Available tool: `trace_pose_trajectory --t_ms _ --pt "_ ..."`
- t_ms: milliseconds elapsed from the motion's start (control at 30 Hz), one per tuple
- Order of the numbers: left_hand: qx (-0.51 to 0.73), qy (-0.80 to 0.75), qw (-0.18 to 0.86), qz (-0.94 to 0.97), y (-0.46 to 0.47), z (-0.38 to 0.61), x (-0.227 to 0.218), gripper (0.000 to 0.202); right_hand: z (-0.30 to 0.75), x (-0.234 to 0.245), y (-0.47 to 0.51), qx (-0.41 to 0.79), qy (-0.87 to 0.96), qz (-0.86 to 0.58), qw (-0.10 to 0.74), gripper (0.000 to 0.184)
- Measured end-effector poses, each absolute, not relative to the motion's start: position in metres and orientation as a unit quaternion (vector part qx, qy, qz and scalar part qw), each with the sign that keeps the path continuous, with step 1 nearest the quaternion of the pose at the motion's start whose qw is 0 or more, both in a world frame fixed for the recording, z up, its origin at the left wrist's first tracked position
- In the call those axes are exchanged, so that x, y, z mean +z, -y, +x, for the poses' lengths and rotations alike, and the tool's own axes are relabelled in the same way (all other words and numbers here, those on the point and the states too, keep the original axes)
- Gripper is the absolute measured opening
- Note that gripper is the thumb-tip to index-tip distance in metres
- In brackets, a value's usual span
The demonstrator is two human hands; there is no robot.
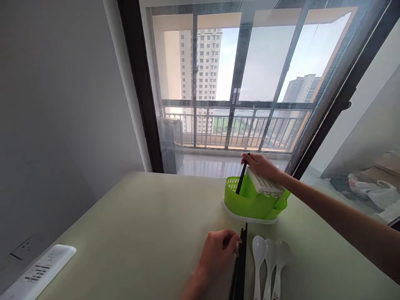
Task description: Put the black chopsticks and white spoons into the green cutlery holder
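Note:
A green utensil caddy (246, 206) with a white base and a white slotted top stands on the table. My right hand (260, 163) reaches over it, closed around the upper end of black chopsticks (241, 179), whose lower ends are inside the caddy's left compartment. Nearer to me, more black chopsticks (240, 266) lie lengthwise on the table. My left hand (218, 250) is beside them, fingers curled into a pinch with the tips at their left edge; whether it grips one is hidden. Three white spoons (270, 254) lie just right of these chopsticks.
A white remote control (46, 271) lies at the left edge of the pale table (150, 225). The grey wall (68, 104) borders the table on the left. Beyond the far edge are a dark-framed glass door (140, 83) and a balcony. Bags (375, 191) are at the right.

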State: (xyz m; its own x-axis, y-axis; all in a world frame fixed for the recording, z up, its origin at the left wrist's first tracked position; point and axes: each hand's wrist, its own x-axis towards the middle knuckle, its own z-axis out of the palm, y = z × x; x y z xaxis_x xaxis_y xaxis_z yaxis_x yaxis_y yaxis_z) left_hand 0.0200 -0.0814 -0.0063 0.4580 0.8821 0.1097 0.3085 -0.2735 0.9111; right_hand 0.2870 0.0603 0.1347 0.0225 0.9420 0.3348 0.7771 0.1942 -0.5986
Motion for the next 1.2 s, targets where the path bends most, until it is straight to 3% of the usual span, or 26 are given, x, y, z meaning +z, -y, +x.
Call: trace_pose_trajectory --t_ms 667,867,1000,1200 --pt "0.328 -0.4 0.442 0.732 0.08 0.019 -0.008 0.031 0.281 0.137 -0.049 0.07 0.647 -0.676 0.346 0.052" --pt "0.297 -0.398 0.312 0.81 0.084 0.02 -0.009 0.013 0.278 0.136 -0.044 0.084 0.637 -0.676 0.361 0.05" --pt "0.26 -0.397 0.227 0.85 0.087 0.019 -0.014 0.029 0.277 0.136 -0.04 0.088 0.627 -0.669 0.39 0.053" --pt "0.236 -0.407 0.208 0.857 0.086 0.016 -0.016 0.036 0.274 0.144 -0.014 0.064 0.6 -0.649 0.462 0.051"
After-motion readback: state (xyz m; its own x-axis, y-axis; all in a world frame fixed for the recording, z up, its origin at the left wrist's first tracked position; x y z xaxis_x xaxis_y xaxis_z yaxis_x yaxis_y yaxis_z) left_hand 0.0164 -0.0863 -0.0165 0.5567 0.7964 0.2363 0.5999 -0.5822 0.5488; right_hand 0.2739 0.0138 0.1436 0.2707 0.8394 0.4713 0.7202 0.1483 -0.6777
